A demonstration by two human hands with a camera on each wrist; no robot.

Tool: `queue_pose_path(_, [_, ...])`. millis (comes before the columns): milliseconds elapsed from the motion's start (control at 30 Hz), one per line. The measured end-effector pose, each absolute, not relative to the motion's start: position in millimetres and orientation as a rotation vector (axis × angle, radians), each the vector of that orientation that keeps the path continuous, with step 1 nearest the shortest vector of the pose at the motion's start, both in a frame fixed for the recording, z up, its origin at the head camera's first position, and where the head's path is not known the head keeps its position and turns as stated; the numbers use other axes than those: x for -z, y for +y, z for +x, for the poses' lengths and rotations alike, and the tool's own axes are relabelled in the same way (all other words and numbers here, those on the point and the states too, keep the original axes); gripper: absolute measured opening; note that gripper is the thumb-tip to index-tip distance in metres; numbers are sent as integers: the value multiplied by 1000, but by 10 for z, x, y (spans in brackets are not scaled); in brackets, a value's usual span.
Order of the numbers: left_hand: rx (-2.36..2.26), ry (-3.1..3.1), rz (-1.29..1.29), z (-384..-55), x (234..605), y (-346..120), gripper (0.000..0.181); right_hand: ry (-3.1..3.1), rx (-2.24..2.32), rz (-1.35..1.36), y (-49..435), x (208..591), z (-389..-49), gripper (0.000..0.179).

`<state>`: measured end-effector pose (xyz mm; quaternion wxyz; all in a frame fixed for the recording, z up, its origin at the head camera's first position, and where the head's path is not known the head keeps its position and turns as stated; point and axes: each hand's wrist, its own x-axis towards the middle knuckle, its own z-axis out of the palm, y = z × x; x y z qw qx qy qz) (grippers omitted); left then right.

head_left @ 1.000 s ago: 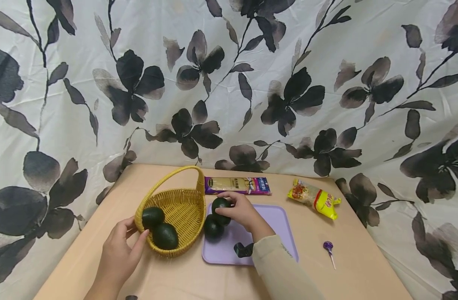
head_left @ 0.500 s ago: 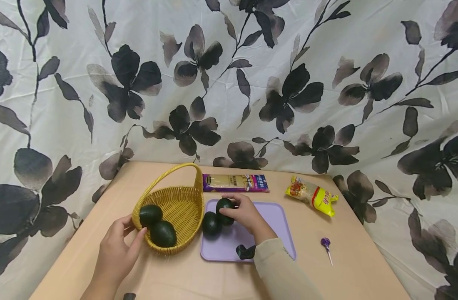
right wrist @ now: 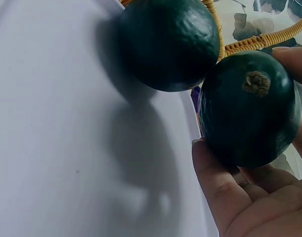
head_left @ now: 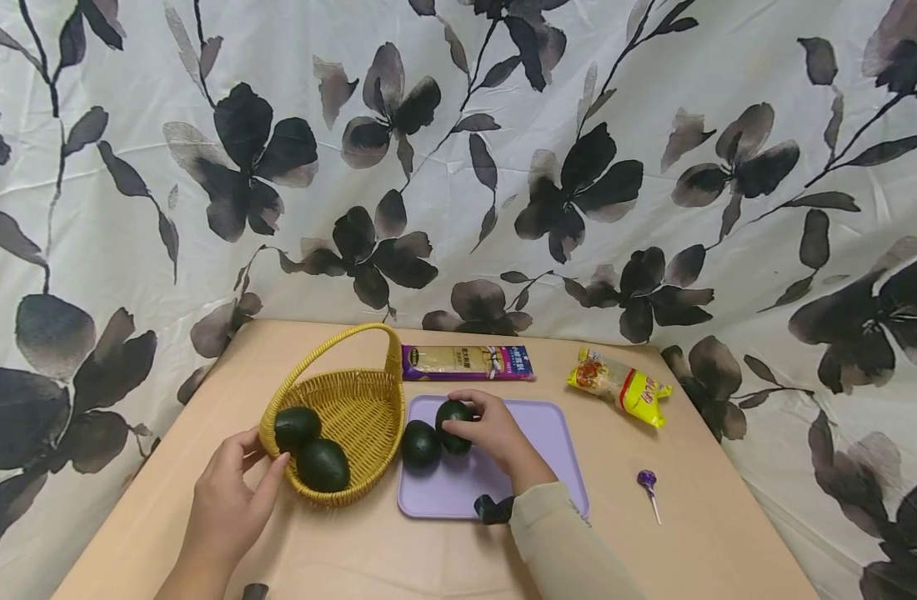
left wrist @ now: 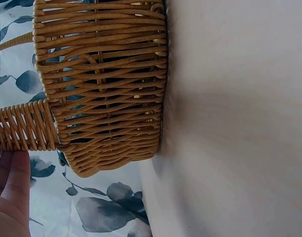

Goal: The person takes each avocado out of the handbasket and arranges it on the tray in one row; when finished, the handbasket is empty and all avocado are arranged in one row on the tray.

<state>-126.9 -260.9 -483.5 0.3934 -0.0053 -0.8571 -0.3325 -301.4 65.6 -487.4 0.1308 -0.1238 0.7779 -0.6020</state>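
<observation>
My left hand (head_left: 229, 500) grips the yellow wicker basket (head_left: 368, 417) at its left side, where the handle meets the rim; in the left wrist view its fingers (left wrist: 17, 180) lie against the handle base. Two dark green avocados (head_left: 323, 465) lie inside, near that side. In the head view, my right hand (head_left: 499, 433) holds another avocado (head_left: 453, 417) between thumb and fingers over the lilac tray (head_left: 533, 425). The stem end of this held avocado (right wrist: 249, 108) shows in the right wrist view. Beside it on the tray sits one more avocado (head_left: 421, 446), close to the basket.
A purple pasta packet (head_left: 466, 363) lies behind the tray. Toward the right are a yellow snack bag (head_left: 619, 386) and a purple lollipop (head_left: 648, 483). A black curved piece (head_left: 493, 508) shows by the right wrist. Floral cloth (head_left: 443, 167) hangs behind the table.
My right hand has shifted slightly right and nearer with its avocado, away from the one beside it. My left hand stays at the basket. The head view has drifted a little.
</observation>
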Motion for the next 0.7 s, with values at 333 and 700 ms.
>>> queue_pose_path(333, [848,-2208,25,-1267,4831,-2600,56,2313,1710,-353,692,4936,-2982,56])
queue_pose_path(700, [852,-2229,36,-1266,4809,-2581,56,2399,1675,-358,726,5065,-2966,60])
